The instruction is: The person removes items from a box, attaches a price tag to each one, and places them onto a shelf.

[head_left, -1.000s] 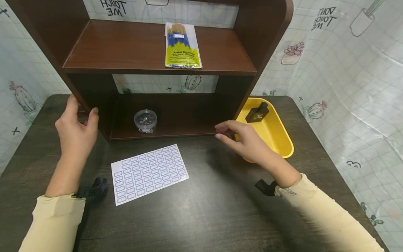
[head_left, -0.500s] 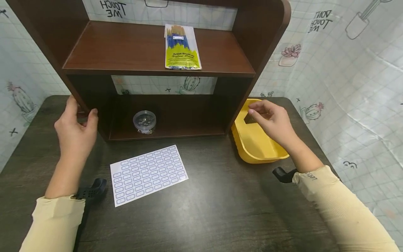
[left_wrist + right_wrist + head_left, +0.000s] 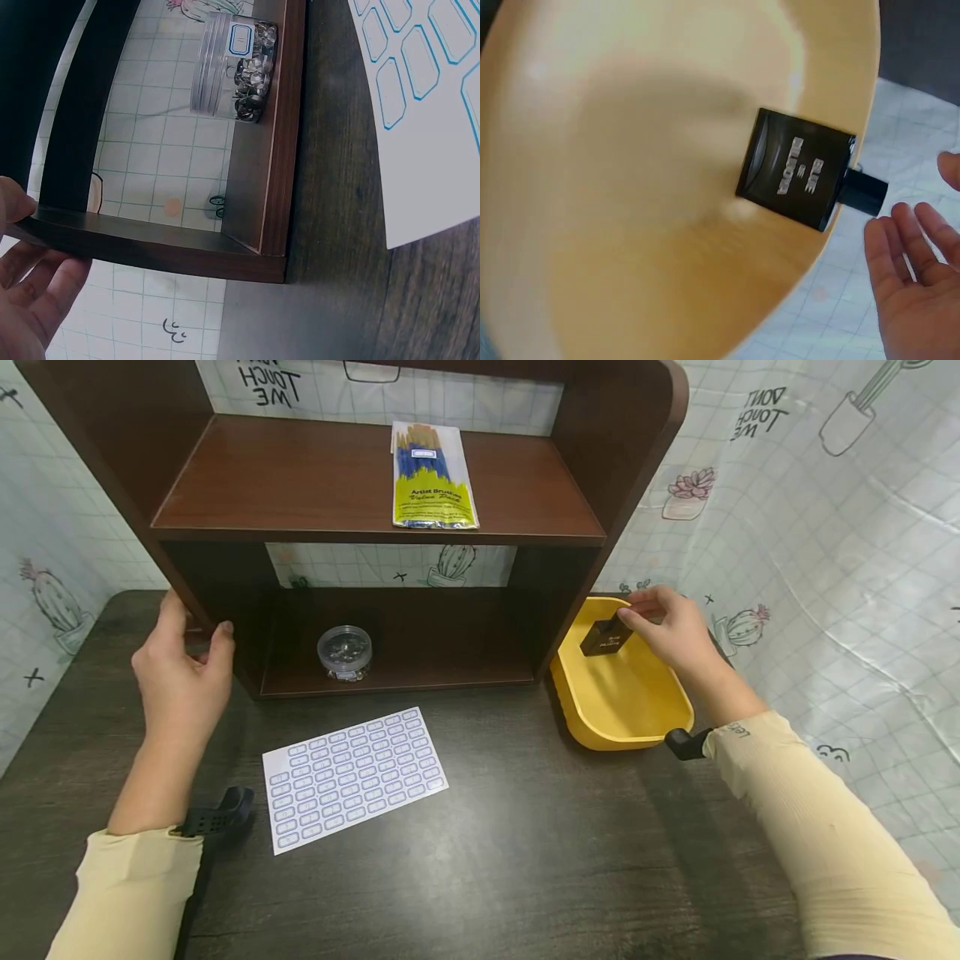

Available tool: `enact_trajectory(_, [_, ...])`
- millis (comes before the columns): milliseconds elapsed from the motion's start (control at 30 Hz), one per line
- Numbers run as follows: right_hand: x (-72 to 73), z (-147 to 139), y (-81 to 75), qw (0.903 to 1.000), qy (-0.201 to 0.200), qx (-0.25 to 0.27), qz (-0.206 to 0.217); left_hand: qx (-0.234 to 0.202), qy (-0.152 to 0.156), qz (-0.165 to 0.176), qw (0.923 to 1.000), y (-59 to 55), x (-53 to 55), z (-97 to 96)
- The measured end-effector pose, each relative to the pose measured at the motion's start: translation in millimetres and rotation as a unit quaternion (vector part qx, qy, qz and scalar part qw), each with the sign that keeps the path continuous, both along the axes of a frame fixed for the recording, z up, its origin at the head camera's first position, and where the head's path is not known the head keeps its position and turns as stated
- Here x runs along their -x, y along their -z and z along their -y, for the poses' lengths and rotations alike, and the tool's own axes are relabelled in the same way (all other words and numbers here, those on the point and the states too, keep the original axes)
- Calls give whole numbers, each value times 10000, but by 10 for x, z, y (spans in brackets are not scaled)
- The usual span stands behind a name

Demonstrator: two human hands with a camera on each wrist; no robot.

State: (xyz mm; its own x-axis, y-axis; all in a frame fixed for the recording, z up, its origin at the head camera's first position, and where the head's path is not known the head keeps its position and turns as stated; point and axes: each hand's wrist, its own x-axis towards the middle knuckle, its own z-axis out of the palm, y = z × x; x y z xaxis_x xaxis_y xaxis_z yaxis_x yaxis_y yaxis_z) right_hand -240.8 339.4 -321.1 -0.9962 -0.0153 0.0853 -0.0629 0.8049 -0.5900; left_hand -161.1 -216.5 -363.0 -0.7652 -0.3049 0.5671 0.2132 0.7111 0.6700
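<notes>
At the left, my left hand (image 3: 183, 672) grips the side panel of a dark brown wooden shelf unit (image 3: 285, 477); in the left wrist view the thumb lies on one face of the panel (image 3: 142, 244) and the fingers on the other. My right hand (image 3: 671, 627) is over the far right rim of a yellow plastic tray (image 3: 637, 706), beside the cap of a black perfume bottle (image 3: 606, 637). In the right wrist view the bottle (image 3: 795, 169) leans against the tray's wall, lettering showing. The fingers (image 3: 904, 236) are spread near its cap, with a gap between.
A clear round jar (image 3: 345, 652) of small metallic pieces, with a label, stands on the lower shelf. A pack of artist brushes (image 3: 435, 485) lies on the upper shelf. In front, a sheet of blue-framed label stickers (image 3: 356, 777) lies on the dark table (image 3: 487, 877).
My right hand has moved from the shelf's lower right corner to the right, over the tray to the bottle's cap. The left hand has stayed on the shelf's side.
</notes>
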Motion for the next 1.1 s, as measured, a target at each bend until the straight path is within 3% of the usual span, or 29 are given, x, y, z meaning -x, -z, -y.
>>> enact_trajectory(133, [66, -27, 0, 9989, -52, -190, 426, -23, 13, -29, 10000, 5, 4, -1])
enact_trajectory(367, [213, -66, 42, 9961, -188, -389, 767, -14, 0, 24, 10000, 1, 1, -1])
enact_trajectory(667, [327, -84, 92, 9834, -489, -971, 1452, 20, -17, 41, 10000, 4, 7, 5])
enact_trajectory(1100, [348, -72, 181, 9790, -652, -1217, 1499, 95, -54, 65, 9999, -9, 5, -4])
